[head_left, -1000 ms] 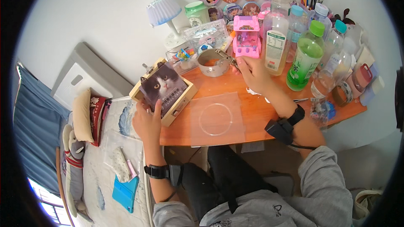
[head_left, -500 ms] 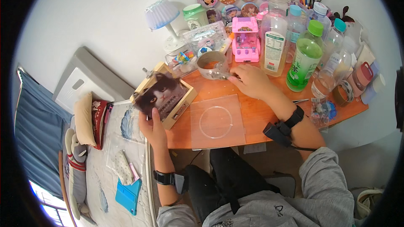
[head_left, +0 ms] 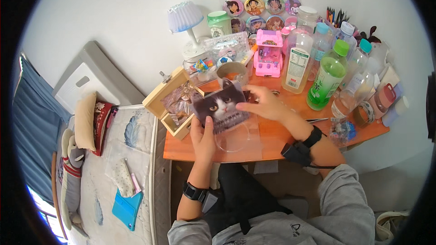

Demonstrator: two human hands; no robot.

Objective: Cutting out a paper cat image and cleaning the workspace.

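Observation:
In front of me I hold a picture card (head_left: 220, 107) with a black-and-white cat on it. My left hand (head_left: 203, 140) grips its lower left edge, thumb on the front. My right hand (head_left: 265, 103) has its fingers closed on the right edge, where something dark partly shows behind the card. Below lies a clear square sheet (head_left: 252, 143) with a ring outline, partly covered by the card. To the left stands an open wooden box (head_left: 154, 96) with another picture (head_left: 178, 102) in it. A tape roll (head_left: 244, 76) sits just beyond the card.
A pink toy machine (head_left: 268, 59) and several bottles, one green-capped (head_left: 328, 75), crowd the table's back and right. Scissors (head_left: 317, 120) lie near my right forearm. A white lamp (head_left: 186, 18) stands at the back left. The bed (head_left: 102, 177) adjoins the table on the left.
The cat card has come away from the wooden box to the right, over the clear sheet. My right hand has left the tape roll's side and taken the card's right edge.

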